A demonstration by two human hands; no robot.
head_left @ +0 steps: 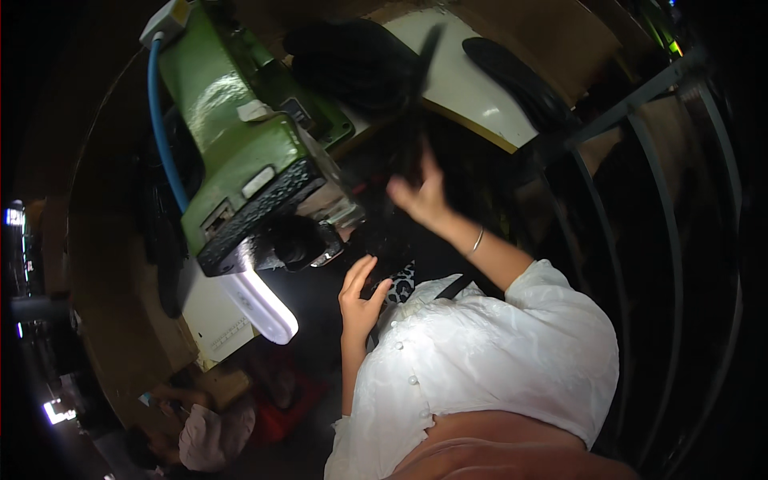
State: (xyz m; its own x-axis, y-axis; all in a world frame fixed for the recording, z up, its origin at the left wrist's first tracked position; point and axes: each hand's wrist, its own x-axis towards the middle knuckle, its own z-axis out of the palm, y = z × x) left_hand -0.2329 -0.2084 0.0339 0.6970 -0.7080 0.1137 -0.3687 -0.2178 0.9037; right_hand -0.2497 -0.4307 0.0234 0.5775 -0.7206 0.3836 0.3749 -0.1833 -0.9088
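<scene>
My left hand (362, 296) is open in front of the green sewing machine (248, 152), its fingers bent and apart, close to dark material beneath the machine head. Farther up and to the right, my right hand (424, 196) is blurred, with thumb and fingers spread. A long, thin, dark strip-like piece (430, 60) rises beyond its fingertips; whether they touch it is too blurred and dark to tell. A pile of black sole-shaped pieces (344, 64) lies on the white tabletop (472, 88), and a single black sole-shaped piece (512, 80) lies at its right.
A bright white lamp (260, 308) sticks out below the machine head. From a white box (166, 22) a blue cable (162, 120) runs down the machine's left. Metal rails (656, 160) stand at the right. Another person (212, 436) sits at the lower left.
</scene>
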